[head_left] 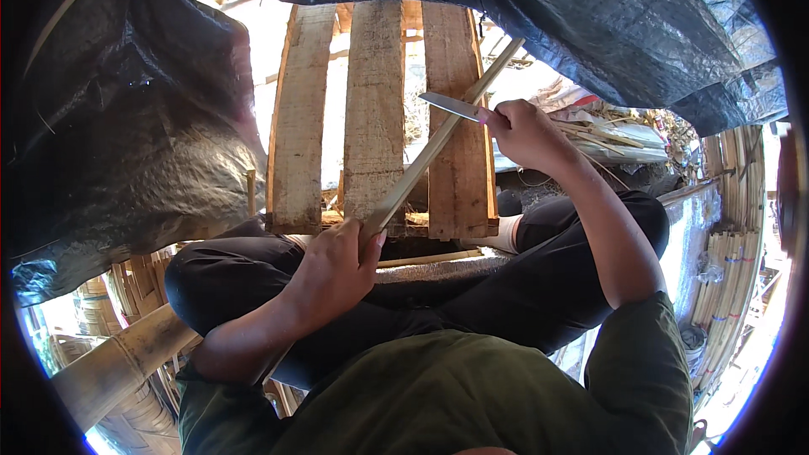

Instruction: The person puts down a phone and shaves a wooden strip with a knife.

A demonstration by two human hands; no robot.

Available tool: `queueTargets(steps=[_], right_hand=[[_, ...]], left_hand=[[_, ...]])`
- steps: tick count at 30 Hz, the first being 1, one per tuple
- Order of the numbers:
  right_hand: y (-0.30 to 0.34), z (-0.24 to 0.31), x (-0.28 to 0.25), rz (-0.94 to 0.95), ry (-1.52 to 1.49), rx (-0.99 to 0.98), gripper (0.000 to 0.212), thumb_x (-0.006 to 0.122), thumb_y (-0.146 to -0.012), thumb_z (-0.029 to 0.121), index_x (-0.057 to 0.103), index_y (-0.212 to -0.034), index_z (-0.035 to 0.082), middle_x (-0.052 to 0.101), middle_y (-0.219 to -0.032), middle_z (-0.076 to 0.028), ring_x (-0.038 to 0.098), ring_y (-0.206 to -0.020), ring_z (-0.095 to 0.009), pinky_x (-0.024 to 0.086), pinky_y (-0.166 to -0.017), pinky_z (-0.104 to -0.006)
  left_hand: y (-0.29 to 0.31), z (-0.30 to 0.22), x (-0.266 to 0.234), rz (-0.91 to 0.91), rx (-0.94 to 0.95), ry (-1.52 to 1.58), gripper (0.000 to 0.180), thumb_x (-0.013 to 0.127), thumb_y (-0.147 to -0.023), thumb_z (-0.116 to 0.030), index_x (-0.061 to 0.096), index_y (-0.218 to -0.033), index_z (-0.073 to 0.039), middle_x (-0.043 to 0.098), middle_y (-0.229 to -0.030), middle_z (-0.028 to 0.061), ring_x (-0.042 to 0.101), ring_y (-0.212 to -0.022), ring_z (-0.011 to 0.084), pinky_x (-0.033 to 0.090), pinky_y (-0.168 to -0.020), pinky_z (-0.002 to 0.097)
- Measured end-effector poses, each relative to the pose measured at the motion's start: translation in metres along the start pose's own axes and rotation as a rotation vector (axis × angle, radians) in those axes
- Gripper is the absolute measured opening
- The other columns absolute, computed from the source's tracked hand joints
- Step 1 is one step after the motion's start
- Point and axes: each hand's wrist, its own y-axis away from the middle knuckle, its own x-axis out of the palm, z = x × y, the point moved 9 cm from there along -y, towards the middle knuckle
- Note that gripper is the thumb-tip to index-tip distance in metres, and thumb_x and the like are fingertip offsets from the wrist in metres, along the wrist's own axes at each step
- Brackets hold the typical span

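Note:
A long, pale bamboo strip [413,170] slants from my lap up to the far right, above the wooden slats. Its near end is gripped in my left hand [331,265], fingers wrapped round it and thumb along the side. My right hand [529,136] is closed on the handle of a knife [451,104]; the handle itself is hidden in my fingers. The blade points left and crosses the strip toward its far end; whether it cuts into the strip I cannot tell.
Three rough wooden slats [373,109] form a bench in front of my crossed legs. Dark plastic sheeting [135,118] hangs at left and overhead. Tied bundles of thin sticks [726,278] stand at right, and a thick bamboo pole [126,362] lies at lower left.

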Motion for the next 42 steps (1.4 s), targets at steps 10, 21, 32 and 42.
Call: queueTargets(steps=[10,21,32,42], right_hand=[[0.001,0.036,0.004,-0.284,0.079,-0.358,0.023,0.069,-0.087,0.026,0.067,-0.096,0.005,0.069,-0.074,-0.015,0.07,-0.068,-0.033,0.056,-0.065,-0.0414],[-0.001,0.042,0.01,-0.342,0.092,-0.635,0.022,0.066,-0.079,0.004,0.068,-0.099,0.013,0.073,-0.077,-0.003,0.071,-0.067,-0.025,0.057,-0.059,-0.0351],[0.003,0.035,-0.023,-0.19,-0.111,-0.356,0.019,0.062,-0.093,0.022,0.066,-0.094,0.004,0.068,-0.076,-0.016,0.066,-0.064,-0.033,0.05,-0.061,-0.0398],[-0.022,0.005,-0.008,-0.182,-0.006,-0.224,0.037,0.054,-0.099,0.028,0.064,-0.082,-0.003,0.061,-0.063,-0.021,0.062,-0.055,-0.034,0.047,-0.056,-0.0439]], left_hand=[[-0.022,-0.005,-0.018,0.001,0.058,-0.198,0.017,0.061,-0.087,-0.014,0.058,-0.096,0.0,0.059,-0.083,0.0175,0.062,-0.077,0.0377,0.051,-0.071,0.0469],[-0.046,-0.021,-0.013,-0.181,0.186,-0.06,0.041,0.065,-0.086,-0.024,0.055,-0.115,0.004,0.056,-0.113,0.0224,0.05,-0.12,0.0412,0.041,-0.099,0.0504],[-0.068,-0.025,0.017,-0.082,0.188,0.08,0.035,0.053,-0.095,-0.008,0.049,-0.126,0.009,0.048,-0.131,0.0277,0.039,-0.133,0.0454,0.039,-0.109,0.0475],[-0.069,-0.014,0.016,-0.162,0.205,-0.138,0.031,0.052,-0.095,-0.006,0.05,-0.121,0.01,0.05,-0.132,0.0303,0.044,-0.129,0.0452,0.036,-0.111,0.0491]])
